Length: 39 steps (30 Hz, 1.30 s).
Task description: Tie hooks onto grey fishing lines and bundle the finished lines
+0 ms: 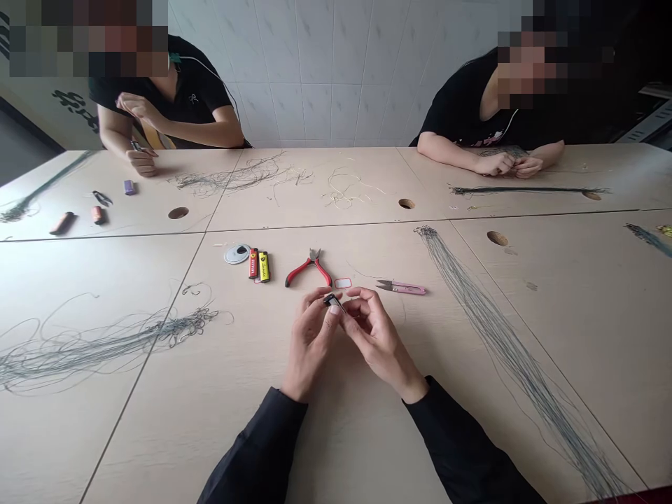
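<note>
My left hand (311, 336) and my right hand (375, 334) meet over the middle of the table, fingers curled. The left hand pinches a small dark object (332, 301) with a metal top, which looks like a lighter. The right hand's fingertips are pinched close beside it on something too thin to make out. Just beyond the hands lie red-handled pliers (309, 269), a small white tag (343, 283) and pink thread snips (402, 287).
A red and a yellow lighter (259, 265) and a round spool (236, 254) lie to the left. Bundles of grey line (519, 357) run along the right; hooked lines (105, 343) spread at left. Two other people sit at the far side, hands busy.
</note>
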Available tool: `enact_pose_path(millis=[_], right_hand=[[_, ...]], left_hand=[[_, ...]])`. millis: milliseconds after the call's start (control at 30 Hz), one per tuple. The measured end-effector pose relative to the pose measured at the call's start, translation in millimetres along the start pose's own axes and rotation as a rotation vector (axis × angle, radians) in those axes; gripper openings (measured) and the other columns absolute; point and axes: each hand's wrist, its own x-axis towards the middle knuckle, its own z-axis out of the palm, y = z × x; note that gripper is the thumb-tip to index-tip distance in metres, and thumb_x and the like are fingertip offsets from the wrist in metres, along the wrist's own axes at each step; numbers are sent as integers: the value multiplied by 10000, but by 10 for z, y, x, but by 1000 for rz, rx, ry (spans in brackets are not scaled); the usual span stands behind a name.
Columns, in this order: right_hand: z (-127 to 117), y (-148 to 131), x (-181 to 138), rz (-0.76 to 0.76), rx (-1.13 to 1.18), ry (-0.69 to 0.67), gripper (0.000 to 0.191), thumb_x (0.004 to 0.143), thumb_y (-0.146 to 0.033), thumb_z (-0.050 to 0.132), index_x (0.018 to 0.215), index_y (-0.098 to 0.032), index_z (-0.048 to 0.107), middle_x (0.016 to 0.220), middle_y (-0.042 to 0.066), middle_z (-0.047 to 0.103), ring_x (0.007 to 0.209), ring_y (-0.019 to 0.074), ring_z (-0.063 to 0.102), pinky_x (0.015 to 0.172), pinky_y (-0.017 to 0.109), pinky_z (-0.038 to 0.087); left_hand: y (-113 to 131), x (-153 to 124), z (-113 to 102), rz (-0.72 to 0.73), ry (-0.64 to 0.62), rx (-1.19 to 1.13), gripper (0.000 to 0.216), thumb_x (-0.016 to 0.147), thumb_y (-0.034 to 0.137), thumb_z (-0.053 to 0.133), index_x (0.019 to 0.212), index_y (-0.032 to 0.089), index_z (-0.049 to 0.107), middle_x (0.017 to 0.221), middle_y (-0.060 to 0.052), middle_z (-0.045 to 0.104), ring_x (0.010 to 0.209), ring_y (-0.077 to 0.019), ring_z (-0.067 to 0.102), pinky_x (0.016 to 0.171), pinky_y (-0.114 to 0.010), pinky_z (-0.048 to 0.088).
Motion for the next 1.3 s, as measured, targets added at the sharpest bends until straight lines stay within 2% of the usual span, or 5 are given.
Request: enact_pose_path(millis=[200, 333, 467, 633, 1300], right_hand=[[-231, 106, 136, -213, -581, 204, 255, 985, -241, 462, 1199, -197, 594, 1032, 99, 608, 957, 221, 594, 871, 379, 502], [-283, 189, 229, -249, -844, 75, 299, 950, -167, 491, 1192, -233, 654, 1033, 107, 584, 992, 258, 569, 869, 415, 503], [-209, 251, 257, -232, -926, 48, 191, 938, -162, 539, 1041, -215, 691, 984, 96, 581, 958, 254, 561, 856, 401, 500], [-169, 330, 261, -196, -949, 66, 110, 933, -160, 554, 880, -184, 648, 919, 86, 600, 882, 242, 570, 815, 392, 488], [-278, 323, 174, -86, -971, 76, 130, 947, -206, 473, 848, -197, 557, 881, 101, 626, 843, 258, 591, 746, 382, 452]], left_hand=[[25, 27, -42, -144, 115, -372, 258, 962, 466, 499, 1026, 229, 579, 821, 2, 618, 744, -135, 602, 763, -272, 475], [48, 38, -62, -239, 63, -547, 297, 955, 495, 473, 915, 210, 548, 636, 51, 432, 502, -83, 409, 526, -218, 353], [58, 34, -53, -256, 31, -535, 429, 949, 529, 444, 707, 181, 501, 580, 36, 396, 488, -85, 364, 504, -228, 315], [53, 38, -32, -283, 17, -585, 428, 937, 535, 458, 693, 184, 488, 567, 34, 406, 478, -88, 376, 499, -239, 306], [53, 36, -39, -250, -42, -614, 443, 961, 525, 401, 706, 179, 507, 631, 7, 448, 556, -113, 414, 583, -265, 348]])
